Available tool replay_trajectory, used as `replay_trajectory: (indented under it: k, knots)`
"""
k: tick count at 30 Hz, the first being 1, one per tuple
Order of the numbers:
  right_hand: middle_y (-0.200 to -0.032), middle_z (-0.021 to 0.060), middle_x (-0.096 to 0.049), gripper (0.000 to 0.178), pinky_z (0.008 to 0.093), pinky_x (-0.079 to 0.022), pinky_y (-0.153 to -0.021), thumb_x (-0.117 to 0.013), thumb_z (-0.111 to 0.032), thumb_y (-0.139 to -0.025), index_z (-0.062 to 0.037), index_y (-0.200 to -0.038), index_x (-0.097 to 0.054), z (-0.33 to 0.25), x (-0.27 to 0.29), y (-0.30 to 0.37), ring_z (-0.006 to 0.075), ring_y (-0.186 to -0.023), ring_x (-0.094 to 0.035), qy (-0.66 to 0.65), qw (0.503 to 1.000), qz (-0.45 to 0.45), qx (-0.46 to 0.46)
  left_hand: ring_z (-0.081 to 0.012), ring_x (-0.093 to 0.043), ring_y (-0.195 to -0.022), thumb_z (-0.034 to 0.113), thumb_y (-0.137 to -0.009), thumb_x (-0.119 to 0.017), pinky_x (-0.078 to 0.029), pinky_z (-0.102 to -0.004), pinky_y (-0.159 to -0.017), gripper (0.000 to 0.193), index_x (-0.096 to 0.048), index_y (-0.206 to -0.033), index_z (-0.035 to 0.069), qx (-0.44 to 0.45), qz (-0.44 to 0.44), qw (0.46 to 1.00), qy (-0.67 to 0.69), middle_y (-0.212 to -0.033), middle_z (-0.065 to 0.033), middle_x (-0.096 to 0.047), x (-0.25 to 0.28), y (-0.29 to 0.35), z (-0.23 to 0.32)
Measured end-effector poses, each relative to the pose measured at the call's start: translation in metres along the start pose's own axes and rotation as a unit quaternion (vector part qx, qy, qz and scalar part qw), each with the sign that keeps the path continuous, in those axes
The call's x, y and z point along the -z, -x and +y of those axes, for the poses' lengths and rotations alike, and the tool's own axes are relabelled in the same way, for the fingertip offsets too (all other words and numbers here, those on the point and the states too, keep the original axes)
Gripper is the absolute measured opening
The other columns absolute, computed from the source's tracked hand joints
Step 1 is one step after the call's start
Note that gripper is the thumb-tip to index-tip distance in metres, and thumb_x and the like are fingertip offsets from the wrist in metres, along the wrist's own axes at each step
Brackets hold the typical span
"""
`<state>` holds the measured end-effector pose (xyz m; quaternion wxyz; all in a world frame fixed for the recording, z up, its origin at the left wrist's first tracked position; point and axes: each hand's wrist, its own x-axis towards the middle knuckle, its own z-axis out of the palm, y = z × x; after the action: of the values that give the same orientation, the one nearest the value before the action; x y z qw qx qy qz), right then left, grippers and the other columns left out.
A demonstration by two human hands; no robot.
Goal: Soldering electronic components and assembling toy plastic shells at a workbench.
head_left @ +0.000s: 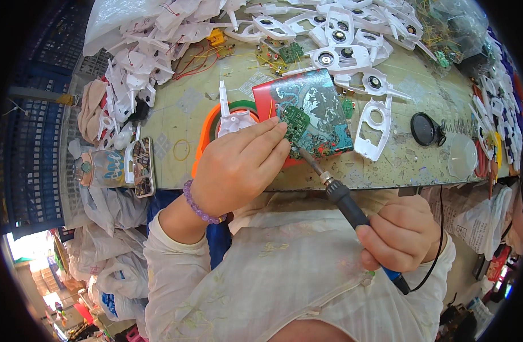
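My right hand is closed round the handle of a soldering iron, whose tip points up and left. That tip is at the lower edge of a green circuit board. With its fingers pressed together, my left hand grips the board's left side; the thumb is hidden. Beneath the board lies a worn red and dark flat piece, scuffed and marked with solder residue. Under my left fingers, a white plastic shell rests over an orange ring-shaped roll or holder.
White plastic shells with round black parts crowd the far side. One empty shell lies right of the work, near a black round lid and a coil spring. More white parts pile up at left, beyond a phone.
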<state>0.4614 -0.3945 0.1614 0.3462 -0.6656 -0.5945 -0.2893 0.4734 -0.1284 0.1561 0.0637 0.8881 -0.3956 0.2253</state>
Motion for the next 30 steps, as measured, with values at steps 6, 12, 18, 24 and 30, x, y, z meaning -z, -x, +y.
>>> replay_trajectory:
  k: [6, 12, 18, 24, 30]
  knots:
    - [-0.064, 0.0021, -0.053, 0.012, 0.0212, -0.040, -0.042, -0.063, -0.013, -0.077, -0.0014, -0.076, -0.060, -0.002, 0.000, -0.002, 0.0119, -0.053, -0.048, 0.019, 0.999, -0.024, 0.028, -0.0221, -0.065, -0.094, 0.008, -0.071, -0.061, -0.054, -0.0289, -0.066, 0.018, -0.064, -0.087, 0.003, 0.003, -0.004, 1.000, 0.000, -0.098, -0.0101, -0.066, 0.002, 0.000, 0.000]
    - [-0.069, 0.0050, -0.056, 0.018, 0.0232, -0.042, -0.043, -0.062, -0.018, -0.082, -0.0010, -0.082, -0.060, -0.007, 0.007, 0.016, 0.0132, -0.053, -0.050, 0.036, 0.999, 0.010, 0.000, -0.0256, -0.066, -0.092, 0.008, -0.070, -0.062, -0.055, -0.0325, -0.070, 0.021, -0.064, -0.090, 0.001, 0.013, -0.012, 1.000, 0.012, -0.098, -0.0114, -0.066, 0.004, 0.000, 0.001]
    - [-0.073, 0.0104, -0.055, 0.033, 0.0318, -0.043, -0.050, -0.050, -0.035, -0.094, -0.0019, -0.097, -0.053, -0.018, 0.014, 0.053, 0.0204, -0.059, -0.051, 0.090, 0.959, 0.181, -0.199, -0.0215, -0.065, -0.095, 0.008, -0.071, -0.061, -0.054, -0.0287, -0.066, 0.018, -0.063, -0.088, 0.003, -0.001, -0.007, 1.000, -0.008, -0.099, -0.0097, -0.066, 0.003, -0.002, 0.000]
    - [-0.079, 0.0071, -0.054, 0.029, 0.0257, -0.039, -0.057, -0.059, -0.031, -0.091, -0.0034, -0.098, -0.052, -0.017, 0.043, 0.103, 0.0148, -0.063, -0.048, 0.065, 0.759, 0.507, -0.403, -0.0231, -0.064, -0.094, 0.008, -0.070, -0.060, -0.054, -0.0311, -0.070, 0.019, -0.063, -0.088, 0.002, -0.013, -0.009, 1.000, -0.005, -0.100, -0.0106, -0.065, 0.003, -0.006, -0.001]
    - [-0.062, 0.0028, -0.049, 0.022, 0.0203, -0.034, -0.047, -0.052, -0.022, -0.091, -0.0023, -0.083, -0.057, -0.005, 0.184, 0.136, 0.0093, -0.054, -0.047, 0.286, 0.634, 0.634, -0.339, -0.0267, -0.065, -0.094, 0.005, -0.068, -0.064, -0.054, -0.0344, -0.073, 0.020, -0.063, -0.088, 0.001, -0.010, 0.000, 1.000, 0.014, -0.098, -0.0125, -0.066, 0.005, -0.010, 0.002]
